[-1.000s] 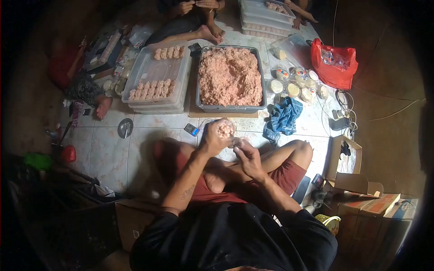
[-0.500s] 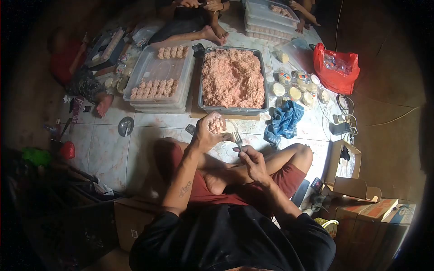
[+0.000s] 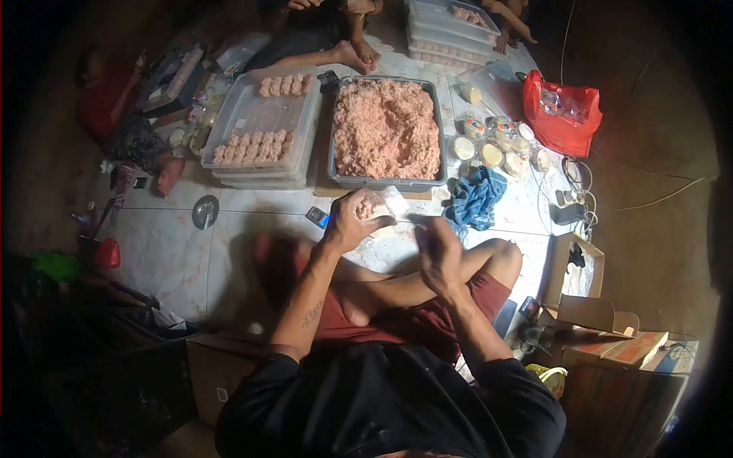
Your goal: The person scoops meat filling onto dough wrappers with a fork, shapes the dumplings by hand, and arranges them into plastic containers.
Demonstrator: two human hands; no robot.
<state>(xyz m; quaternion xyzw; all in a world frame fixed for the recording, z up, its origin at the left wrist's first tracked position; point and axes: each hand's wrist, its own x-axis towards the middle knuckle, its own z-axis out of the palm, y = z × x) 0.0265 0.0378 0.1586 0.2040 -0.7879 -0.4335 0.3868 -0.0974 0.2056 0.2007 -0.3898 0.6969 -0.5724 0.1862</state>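
My left hand (image 3: 351, 223) is curled round a lump of pink minced mixture (image 3: 365, 208), just in front of the big grey tub. A clear plastic piece (image 3: 395, 200) shows at its fingertips. To its right, my right hand (image 3: 439, 250) is raised and blurred, its fingers closed on a fork (image 3: 412, 219) that is smeared by motion. The grey tub (image 3: 388, 183) is heaped with pink mixture (image 3: 388, 128). Left of it, a clear lidless tray (image 3: 248, 114) carries two rows of shaped pieces (image 3: 253, 148).
Round pale tubs (image 3: 492, 156), a blue cloth (image 3: 477, 198) and a red bag (image 3: 563, 114) lie right. A small blue-screened device (image 3: 318, 217) and a dark dish (image 3: 205, 211) sit left. Stacked trays (image 3: 450, 38) and other people's legs (image 3: 321, 57) are beyond.
My right hand has lifted and turned, with the fork now blurred. The clear plastic piece has come into view at my left hand. The whole view has shifted slightly.
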